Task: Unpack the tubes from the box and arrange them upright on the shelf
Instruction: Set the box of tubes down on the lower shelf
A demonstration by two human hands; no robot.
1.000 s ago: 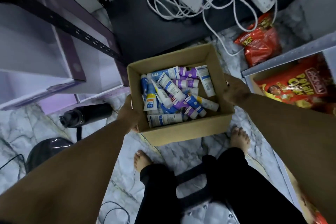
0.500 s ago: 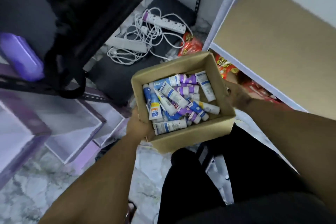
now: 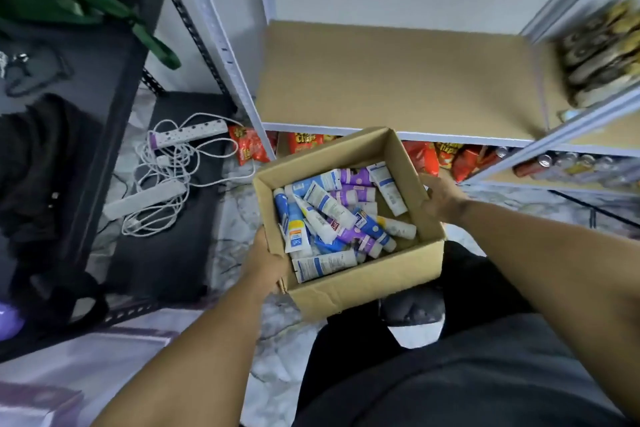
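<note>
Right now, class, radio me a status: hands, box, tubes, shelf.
Left hand and right hand grip opposite sides of the box. Tubes all lying jumbled inside. Shelf board ahead, no tubes on it. Nothing between.

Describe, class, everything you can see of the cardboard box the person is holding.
The cardboard box is plain brown corrugated card, open at the top, with no flaps showing. It is held in the air, slightly tilted, in front of the bare brown shelf. The left hand grips its left side, the right hand its right side. Inside, tubes lie jumbled: white, blue and purple.
</note>
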